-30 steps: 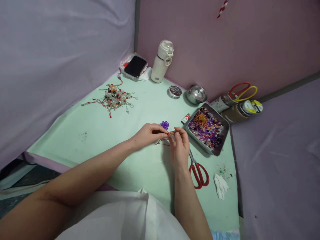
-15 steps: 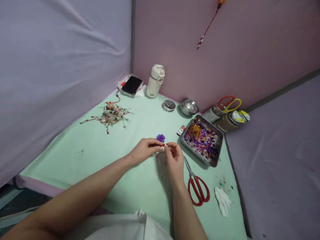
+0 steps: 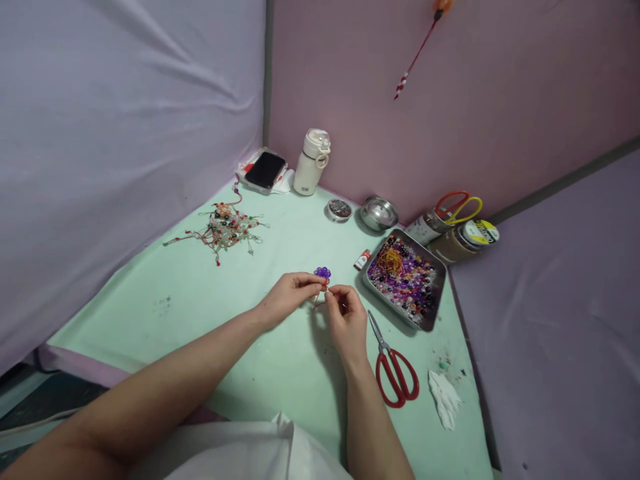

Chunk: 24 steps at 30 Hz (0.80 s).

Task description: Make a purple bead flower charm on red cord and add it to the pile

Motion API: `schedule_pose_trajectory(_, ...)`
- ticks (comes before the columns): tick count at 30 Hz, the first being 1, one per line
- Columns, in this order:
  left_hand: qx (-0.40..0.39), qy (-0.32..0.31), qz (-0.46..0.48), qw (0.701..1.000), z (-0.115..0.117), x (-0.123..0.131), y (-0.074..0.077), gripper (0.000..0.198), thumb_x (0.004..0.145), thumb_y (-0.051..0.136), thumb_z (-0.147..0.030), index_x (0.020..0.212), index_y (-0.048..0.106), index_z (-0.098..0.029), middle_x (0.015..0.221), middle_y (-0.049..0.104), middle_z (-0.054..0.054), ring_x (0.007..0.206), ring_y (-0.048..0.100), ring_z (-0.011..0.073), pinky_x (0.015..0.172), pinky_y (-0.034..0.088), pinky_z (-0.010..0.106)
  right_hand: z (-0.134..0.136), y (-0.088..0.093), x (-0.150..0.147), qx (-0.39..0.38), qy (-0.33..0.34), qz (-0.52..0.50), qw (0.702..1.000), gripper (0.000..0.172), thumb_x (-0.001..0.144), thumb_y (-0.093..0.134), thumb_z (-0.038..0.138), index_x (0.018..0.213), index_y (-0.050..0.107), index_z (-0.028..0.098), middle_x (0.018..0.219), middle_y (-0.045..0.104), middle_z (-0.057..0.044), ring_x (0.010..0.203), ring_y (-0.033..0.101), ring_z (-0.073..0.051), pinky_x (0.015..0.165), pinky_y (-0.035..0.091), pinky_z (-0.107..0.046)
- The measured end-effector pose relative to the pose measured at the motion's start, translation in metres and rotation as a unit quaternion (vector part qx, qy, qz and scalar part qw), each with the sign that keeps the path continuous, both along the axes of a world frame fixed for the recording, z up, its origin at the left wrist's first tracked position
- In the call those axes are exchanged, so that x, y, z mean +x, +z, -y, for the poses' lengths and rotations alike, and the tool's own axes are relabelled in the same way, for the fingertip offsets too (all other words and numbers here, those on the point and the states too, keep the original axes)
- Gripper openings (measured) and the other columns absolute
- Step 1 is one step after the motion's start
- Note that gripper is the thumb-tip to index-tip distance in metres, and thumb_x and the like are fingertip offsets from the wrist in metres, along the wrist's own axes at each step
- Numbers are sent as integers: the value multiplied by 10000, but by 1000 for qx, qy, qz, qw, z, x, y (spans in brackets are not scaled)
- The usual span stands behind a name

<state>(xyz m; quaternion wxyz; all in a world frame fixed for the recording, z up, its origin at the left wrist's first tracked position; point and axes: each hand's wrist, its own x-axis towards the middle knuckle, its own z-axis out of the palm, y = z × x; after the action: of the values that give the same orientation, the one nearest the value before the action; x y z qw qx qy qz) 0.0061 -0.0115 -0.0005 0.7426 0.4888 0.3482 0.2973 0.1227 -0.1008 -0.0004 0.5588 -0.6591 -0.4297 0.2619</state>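
A cluster of purple beads [image 3: 323, 273] shows just beyond my fingertips, with a bit of red below it. My left hand [image 3: 296, 293] pinches the bead piece at its red part. Close against it, my right hand [image 3: 347, 317] has thumb and forefinger pressed together on a thin cord [image 3: 320, 305] hanging from the piece. The exact grip of the fingertips is too small to make out fully. Red-handled scissors [image 3: 393, 367] lie beside my right wrist, blades pointing away from me.
A metal tray of mixed beads [image 3: 407, 280] sits to the right, a small red-and-white box [image 3: 362, 259] beside it. Farther back stand a steel bowl [image 3: 379, 215], a spool [image 3: 339, 210], a white bottle [image 3: 311, 163] and a phone [image 3: 265, 171]. Beaded strings [image 3: 229, 229] lie left; crumpled tissue [image 3: 444, 400] lies right.
My right fingertips have moved slightly left, closer to my left fingertips. The purple bead cluster has barely shifted, and both hands keep their pinch.
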Motion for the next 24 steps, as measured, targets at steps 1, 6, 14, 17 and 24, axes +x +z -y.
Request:
schedule_pose_trajectory(1, 2, 3, 1, 1000, -1, 0, 0, 240, 692, 730, -295, 888, 748, -158, 929, 739, 79, 854, 637, 165, 811, 469, 305, 0, 0, 0, -5, -10, -7, 1000, 160, 836, 604, 332, 926, 600, 200, 711, 530, 35, 617, 491, -122, 583, 399, -250)
schedule_pose_trajectory(6, 3, 12, 6, 1000, -6, -1, -4, 244, 708, 721, -293, 913, 746, -164, 952, 745, 86, 893, 647, 178, 794, 474, 298, 2, 3, 3, -13, -43, 24, 999, 177, 838, 598, 360, 851, 628, 187, 736, 581, 4, 656, 504, -138, 614, 409, -263)
schedule_pose_trajectory(14, -61, 11, 33, 998, -7, -2, -1, 195, 679, 736, -285, 826, 744, -157, 865, 725, 69, 761, 593, 121, 729, 443, 260, 3, 11, 1, -17, -42, -22, 999, 188, 838, 596, 365, 792, 607, 183, 693, 563, 19, 616, 478, -127, 584, 388, -252)
schedule_pose_trajectory(17, -79, 6, 25, 997, -7, -2, 3, 200, 634, 768, -262, 795, 729, -149, 822, 695, 43, 705, 550, 98, 709, 422, 248, 3, 10, 1, -15, -38, -28, 999, 186, 839, 597, 363, 793, 606, 183, 692, 560, 20, 627, 490, -128, 591, 393, -252)
schedule_pose_trajectory(24, -44, -1, 9, 999, -6, -1, 2, 184, 671, 726, -266, 804, 678, -147, 788, 643, 9, 677, 511, 92, 686, 387, 242, 3, 6, 2, -25, 20, -42, 999, 157, 836, 598, 344, 811, 615, 189, 712, 565, 13, 633, 491, -130, 588, 399, -254)
